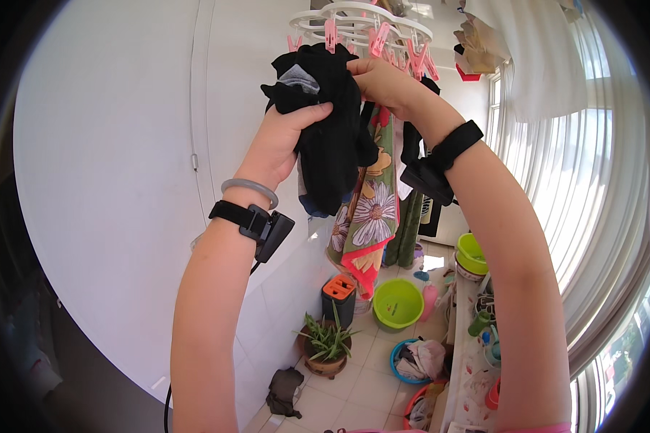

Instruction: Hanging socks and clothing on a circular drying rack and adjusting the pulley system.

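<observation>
My left hand (285, 133) is closed round a bundle of black socks (328, 159), its thumb pressed across the front. A grey fold (297, 78) shows among the black fabric at the top. My right hand (393, 90) has its bent fingers at the bundle's upper right edge, pinching the black fabric; its thumb is mostly hidden. Just above both hands hangs a white round drying hanger (412, 27) with several pink clothes pegs (378, 40). One pink peg (330, 36) hangs right over the bundle; whether it grips the fabric is unclear.
Behind the socks hang a flowered towel (374, 213) and other dark laundry. On the tiled floor are a potted plant (330, 339), a green basin (398, 303), a blue basin of clothes (417, 361) and a dark cloth (285, 392). White curtains (592, 166) line the right side.
</observation>
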A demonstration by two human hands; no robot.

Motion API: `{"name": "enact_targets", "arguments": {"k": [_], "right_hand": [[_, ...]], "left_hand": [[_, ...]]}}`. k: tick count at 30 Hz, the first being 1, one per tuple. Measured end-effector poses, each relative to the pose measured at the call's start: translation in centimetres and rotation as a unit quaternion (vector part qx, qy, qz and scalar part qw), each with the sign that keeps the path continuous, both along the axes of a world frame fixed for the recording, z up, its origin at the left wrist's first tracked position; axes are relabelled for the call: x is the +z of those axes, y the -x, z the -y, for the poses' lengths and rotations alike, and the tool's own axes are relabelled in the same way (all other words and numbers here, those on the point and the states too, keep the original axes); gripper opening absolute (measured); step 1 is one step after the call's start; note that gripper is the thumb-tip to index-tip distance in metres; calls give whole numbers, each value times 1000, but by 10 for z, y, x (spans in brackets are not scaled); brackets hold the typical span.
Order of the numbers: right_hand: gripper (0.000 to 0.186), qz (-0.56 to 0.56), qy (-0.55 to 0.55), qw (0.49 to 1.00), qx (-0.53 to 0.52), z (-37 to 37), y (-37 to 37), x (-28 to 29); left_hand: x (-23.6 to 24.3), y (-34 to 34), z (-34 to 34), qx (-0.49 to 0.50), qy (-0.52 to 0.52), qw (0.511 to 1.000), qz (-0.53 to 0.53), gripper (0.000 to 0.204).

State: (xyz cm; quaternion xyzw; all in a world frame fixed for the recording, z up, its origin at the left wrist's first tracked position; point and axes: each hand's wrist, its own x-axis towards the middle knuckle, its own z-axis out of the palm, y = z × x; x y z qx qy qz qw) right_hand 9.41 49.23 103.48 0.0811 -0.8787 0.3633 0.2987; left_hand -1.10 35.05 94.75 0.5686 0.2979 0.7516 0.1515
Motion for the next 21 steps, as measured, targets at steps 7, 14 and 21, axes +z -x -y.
{"name": "enact_targets", "arguments": {"k": [7, 14, 21], "right_hand": [[47, -115, -34, 986, -118, 28, 13, -11], [38, -114, -28, 987, -110, 41, 27, -24], [47, -188, 72, 979, 13, 41, 14, -43]], "left_hand": [[-38, 4, 3, 106, 10, 994, -5, 39], [-77, 7, 1, 231, -81, 970, -1, 38], [-168, 13, 47, 200, 129, 970, 55, 40]]}}
